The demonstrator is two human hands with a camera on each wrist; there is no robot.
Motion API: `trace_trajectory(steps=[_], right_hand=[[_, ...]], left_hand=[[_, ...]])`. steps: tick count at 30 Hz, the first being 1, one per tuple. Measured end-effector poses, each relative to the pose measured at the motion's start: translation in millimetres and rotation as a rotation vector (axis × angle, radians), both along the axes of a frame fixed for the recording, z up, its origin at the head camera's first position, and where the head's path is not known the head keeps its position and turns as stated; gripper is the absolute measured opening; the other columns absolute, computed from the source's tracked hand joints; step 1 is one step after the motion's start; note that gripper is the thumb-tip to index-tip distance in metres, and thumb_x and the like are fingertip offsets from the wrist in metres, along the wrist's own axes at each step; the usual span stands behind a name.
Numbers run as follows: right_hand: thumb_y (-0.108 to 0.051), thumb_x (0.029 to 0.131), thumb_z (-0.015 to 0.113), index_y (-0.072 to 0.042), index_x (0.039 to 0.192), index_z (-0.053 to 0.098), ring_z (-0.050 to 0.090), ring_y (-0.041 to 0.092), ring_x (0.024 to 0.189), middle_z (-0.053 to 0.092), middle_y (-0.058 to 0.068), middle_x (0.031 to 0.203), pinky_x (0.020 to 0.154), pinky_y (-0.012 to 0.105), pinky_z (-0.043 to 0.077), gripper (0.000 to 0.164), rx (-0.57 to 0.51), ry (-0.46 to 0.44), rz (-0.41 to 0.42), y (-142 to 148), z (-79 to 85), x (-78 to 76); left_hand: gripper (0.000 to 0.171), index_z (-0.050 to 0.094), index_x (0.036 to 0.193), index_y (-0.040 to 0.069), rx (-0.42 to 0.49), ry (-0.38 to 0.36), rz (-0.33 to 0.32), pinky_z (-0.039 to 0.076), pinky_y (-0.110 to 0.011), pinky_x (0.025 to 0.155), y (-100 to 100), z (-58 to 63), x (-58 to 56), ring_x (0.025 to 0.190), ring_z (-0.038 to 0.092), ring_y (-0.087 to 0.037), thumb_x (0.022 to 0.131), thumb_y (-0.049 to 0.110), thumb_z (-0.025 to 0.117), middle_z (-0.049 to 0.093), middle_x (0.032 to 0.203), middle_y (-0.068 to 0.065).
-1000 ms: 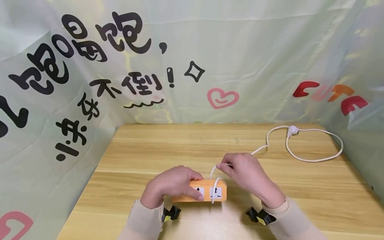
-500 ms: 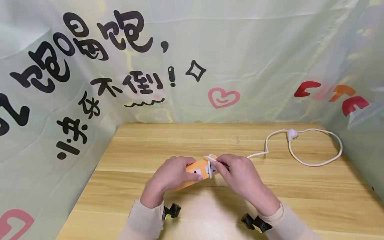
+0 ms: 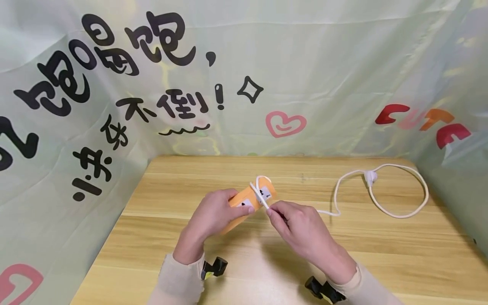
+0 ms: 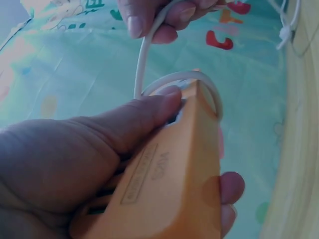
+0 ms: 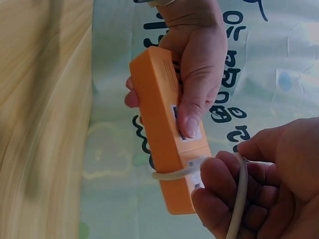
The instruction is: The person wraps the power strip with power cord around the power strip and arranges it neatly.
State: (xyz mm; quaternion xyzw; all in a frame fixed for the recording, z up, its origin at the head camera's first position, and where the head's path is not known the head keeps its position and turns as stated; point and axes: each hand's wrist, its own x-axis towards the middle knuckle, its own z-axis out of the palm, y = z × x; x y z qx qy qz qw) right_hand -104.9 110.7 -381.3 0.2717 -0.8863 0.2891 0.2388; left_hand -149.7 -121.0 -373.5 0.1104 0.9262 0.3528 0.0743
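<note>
My left hand grips an orange power strip round its body, thumb across the socket face and fingertips showing past the far side in the left wrist view. The strip is held tilted, its far end pointing up and right. A white cord loops round that end, crossing over a white socket panel. With thumb and fingers my right hand pinches this cord just right of the strip. In the right wrist view, the cord runs on through the curled fingers and down across the palm.
Rightward on the wooden table, the rest of the cord trails to a loose loop with a white plug. A pale printed cloth walls the back and both sides. Small black cameras sit at the wrists.
The power strip has been lifted away from me and tilted, its right end swinging up. My right hand has brought the cord across the socket face. The loop on the table has shifted slightly.
</note>
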Motion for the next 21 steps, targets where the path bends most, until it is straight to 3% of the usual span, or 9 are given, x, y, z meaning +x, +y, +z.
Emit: trace_trajectory(steps=[6,10,16,21], right_hand=[[-0.004,0.098,0.070,-0.014,0.096,0.070,0.047,-0.004,0.063,0.058,-0.012,0.076,0.056,0.017,0.043,0.010,-0.004,-0.024,0.067,-1.4,0.1,1.9],[-0.004,0.098,0.072,-0.014,0.096,0.070,0.049,-0.007,0.064,0.061,-0.013,0.075,0.055,0.017,0.045,0.011,-0.021,-0.070,0.062,-2.4,0.6,2.0],[-0.011,0.100,0.072,-0.019,0.088,0.063,0.045,-0.008,0.057,0.056,-0.016,0.067,0.050,0.018,0.042,0.017,-0.058,-0.138,0.042,-1.8,1.3,0.5],[-0.020,0.099,0.074,-0.021,0.081,0.059,0.033,-0.007,0.052,0.041,-0.018,0.062,0.047,0.018,0.033,0.024,-0.046,-0.096,0.008,1.7,-2.0,-5.1]], left_hand=[[0.030,0.074,0.094,0.020,0.066,0.009,0.042,0.048,-0.032,0.061,-2.8,2.6,-1.1,0.066,0.058,-0.016,0.087,0.048,0.083,0.065,0.075,0.004],[0.031,0.075,0.096,0.020,0.100,0.003,0.051,0.050,-0.032,0.061,-2.2,2.9,-1.1,0.066,0.060,-0.016,0.087,0.049,0.083,0.067,0.076,0.003],[0.029,0.077,0.099,0.022,0.194,-0.040,0.052,0.053,-0.035,0.062,-2.3,5.2,0.5,0.066,0.063,-0.017,0.087,0.047,0.084,0.069,0.077,0.002],[0.027,0.077,0.099,0.022,0.284,-0.088,0.034,0.055,-0.036,0.062,-5.5,7.9,1.5,0.066,0.065,-0.018,0.088,0.045,0.084,0.070,0.077,0.000]])
